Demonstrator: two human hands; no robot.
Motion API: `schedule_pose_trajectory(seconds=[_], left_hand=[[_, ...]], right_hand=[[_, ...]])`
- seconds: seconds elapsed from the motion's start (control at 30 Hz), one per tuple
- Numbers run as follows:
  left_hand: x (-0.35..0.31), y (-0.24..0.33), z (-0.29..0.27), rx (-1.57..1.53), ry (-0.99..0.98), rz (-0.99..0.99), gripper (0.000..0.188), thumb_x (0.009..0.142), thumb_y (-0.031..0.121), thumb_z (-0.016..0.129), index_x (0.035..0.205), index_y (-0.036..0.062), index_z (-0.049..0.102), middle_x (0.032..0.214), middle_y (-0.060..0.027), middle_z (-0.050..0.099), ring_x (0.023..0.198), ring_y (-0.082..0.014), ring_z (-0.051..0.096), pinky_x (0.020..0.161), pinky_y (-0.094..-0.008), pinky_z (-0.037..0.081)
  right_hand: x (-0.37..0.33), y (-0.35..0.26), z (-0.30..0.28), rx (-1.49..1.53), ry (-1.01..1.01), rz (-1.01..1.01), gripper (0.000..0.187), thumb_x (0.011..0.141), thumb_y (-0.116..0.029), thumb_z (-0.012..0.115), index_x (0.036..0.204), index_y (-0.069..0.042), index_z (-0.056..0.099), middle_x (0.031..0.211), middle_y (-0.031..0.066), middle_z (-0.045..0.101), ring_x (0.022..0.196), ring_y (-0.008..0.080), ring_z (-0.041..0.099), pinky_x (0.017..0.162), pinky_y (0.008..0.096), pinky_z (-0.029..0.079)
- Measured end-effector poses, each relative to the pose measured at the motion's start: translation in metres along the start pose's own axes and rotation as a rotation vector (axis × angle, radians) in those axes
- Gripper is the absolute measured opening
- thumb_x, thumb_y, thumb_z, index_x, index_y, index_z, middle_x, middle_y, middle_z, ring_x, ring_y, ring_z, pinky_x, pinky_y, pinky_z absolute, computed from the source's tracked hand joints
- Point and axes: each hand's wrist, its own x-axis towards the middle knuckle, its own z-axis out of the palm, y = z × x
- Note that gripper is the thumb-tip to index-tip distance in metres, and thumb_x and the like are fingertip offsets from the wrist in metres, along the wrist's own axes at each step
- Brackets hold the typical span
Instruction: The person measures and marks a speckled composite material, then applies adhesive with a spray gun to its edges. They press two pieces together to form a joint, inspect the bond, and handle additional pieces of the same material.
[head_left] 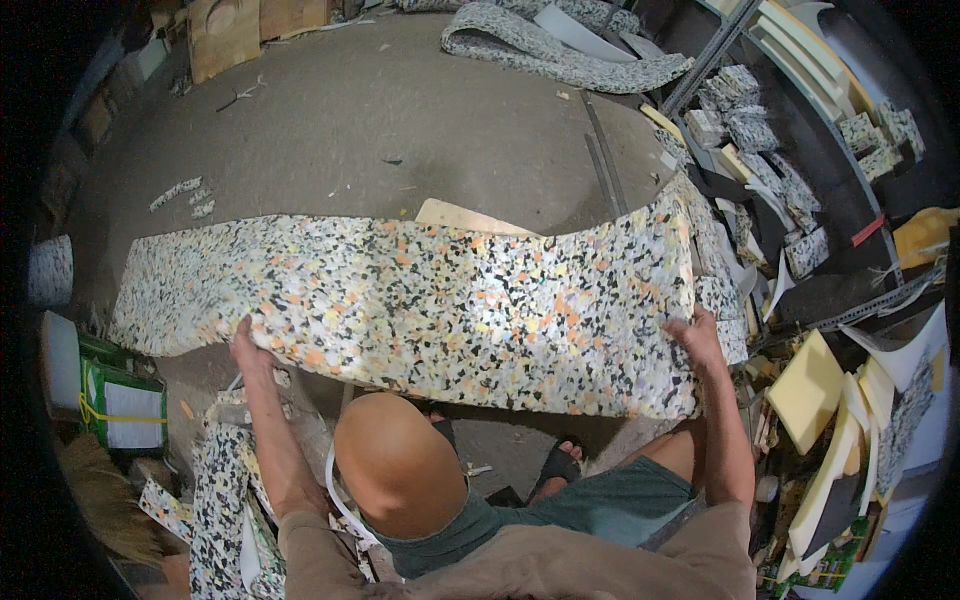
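Note:
A long speckled foam sheet (430, 310), white with black, yellow and orange bits, stretches across in front of my knees. My left hand (250, 345) grips its near edge left of the middle, the thumb on top and the fingers hidden beneath. At the right end my right hand (697, 338) holds the side edge, thumb over the top face and the other fingers out of sight behind it. The sheet sags and curves, its right end raised. Behind its far edge a pale flat board or foam piece (470, 217) shows in part.
A folded speckled foam strip (560, 60) lies on the far floor. Foam offcuts (760, 170) crowd a metal rack on the right, with yellow foam slabs (808, 390) nearer. On the left are a green-wrapped bundle (125, 405), a straw broom (110, 500) and small foam scraps (180, 195).

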Motion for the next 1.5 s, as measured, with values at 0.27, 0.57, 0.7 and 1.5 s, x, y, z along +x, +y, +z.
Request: schedule_pose_trajectory(seconds=[0.27, 0.57, 0.7, 1.5], left_hand=[[0.04, 0.198, 0.068, 0.047, -0.296, 0.185, 0.049, 0.09, 0.012, 0.066, 0.132, -0.0077, 0.051, 0.13, -0.0207, 0.059, 0.114, -0.0342, 0.062, 0.096, -0.0489, 0.053], [-0.066, 0.241, 0.036, 1.72, 0.713, 1.028, 0.091, 0.085, 0.052, 0.072, 0.146, -0.0055, 0.037, 0.143, -0.0221, 0.05, 0.12, -0.0332, 0.056, 0.093, -0.0447, 0.052], [-0.22, 0.133, 0.121, 1.337, -0.492, 0.64, 0.063, 0.096, 0.024, 0.058, 0.15, 0.0, 0.035, 0.146, -0.0192, 0.048, 0.133, -0.0306, 0.048, 0.109, -0.0399, 0.038], [-0.354, -0.044, 0.154, 1.096, -0.423, 0.81, 0.077, 0.078, 0.003, 0.06, 0.148, 0.0035, 0.027, 0.107, -0.0281, 0.061, 0.098, -0.0453, 0.061, 0.075, -0.0517, 0.049]], right_hand=[[-0.021, 0.018, 0.04, 0.06, -0.043, -0.065, 0.036, 0.081, 0.004, 0.069, 0.116, 0.004, 0.061, 0.108, 0.0127, 0.07, 0.098, 0.0187, 0.065, 0.09, 0.0326, 0.051], [-0.122, 0.003, 0.274, -0.064, -0.317, -0.673, 0.047, 0.075, -0.01, 0.07, 0.12, 0.0, 0.059, 0.127, 0.0241, 0.059, 0.112, 0.0406, 0.06, 0.094, 0.0448, 0.05], [-0.165, -0.001, 0.295, -0.069, -0.416, -0.908, 0.054, 0.069, -0.01, 0.071, 0.12, 0.0, 0.057, 0.133, 0.0257, 0.055, 0.114, 0.0462, 0.057, 0.095, 0.0482, 0.049], [-0.082, -0.104, 0.29, 0.221, -0.697, -0.96, 0.037, 0.103, -0.022, 0.051, 0.129, 0.002, 0.058, 0.074, 0.0002, 0.055, 0.058, 0.0069, 0.047, 0.052, 0.0241, 0.04]])
